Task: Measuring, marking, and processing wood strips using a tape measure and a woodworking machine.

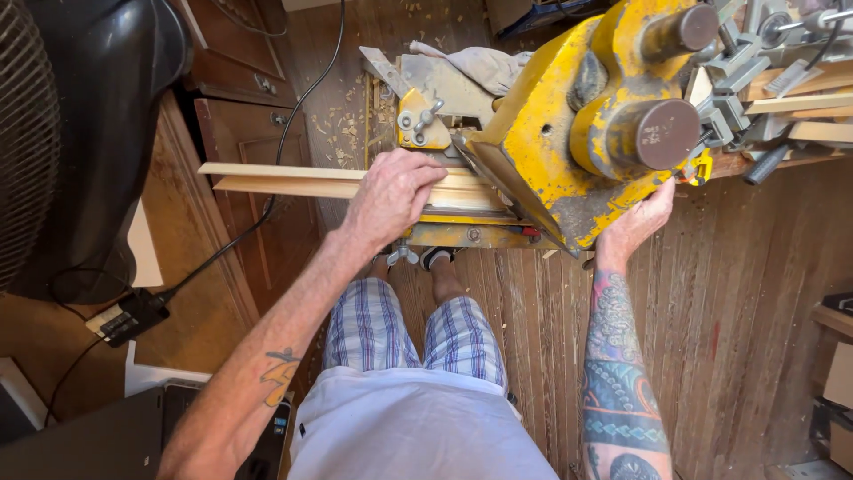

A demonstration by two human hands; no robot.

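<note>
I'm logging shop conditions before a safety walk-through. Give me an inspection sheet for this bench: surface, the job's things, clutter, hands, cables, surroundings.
Surface: worn wooden plank floor under the machine; bench top mostly hidden.
Job's things: pale wooden moulding strip lies across the yellow, paint-chipped machine.
Clutter: wood chips on the floor behind the machine; crumpled cloth on top; metal clamps and wood strips at upper right.
Hands: left hand pressed flat on the moulding; right hand grips the machine's lower edge.
Cables: black cord runs down to a power strip on the floor.
Surroundings: black fan at left; brown wooden cabinet; cardboard boxes at right.
</note>
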